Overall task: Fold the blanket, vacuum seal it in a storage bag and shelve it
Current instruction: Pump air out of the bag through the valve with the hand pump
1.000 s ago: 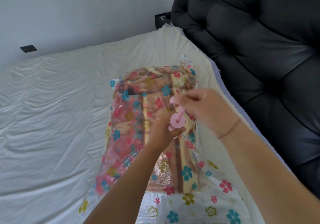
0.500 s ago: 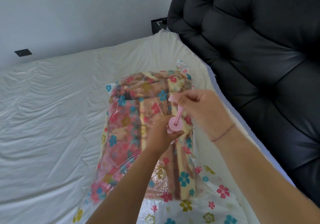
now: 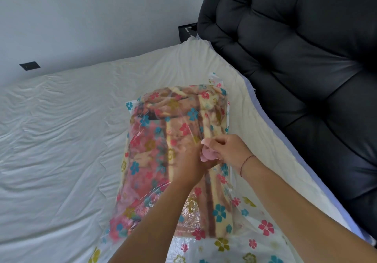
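Head camera: vacuum-sealing under way, left hand gripping the pink pump on the storage bag, right hand pinching its plunger low; next, I'd say, a straight pull up.

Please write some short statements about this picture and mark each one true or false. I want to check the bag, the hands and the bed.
1. The blanket is inside the flowered storage bag. True.
2. The storage bag lies on a wooden floor. False: it lies on the white bed sheet.
3. The left hand and the right hand both grip the pink pump. True.
4. The headboard is white. False: it is black and padded.
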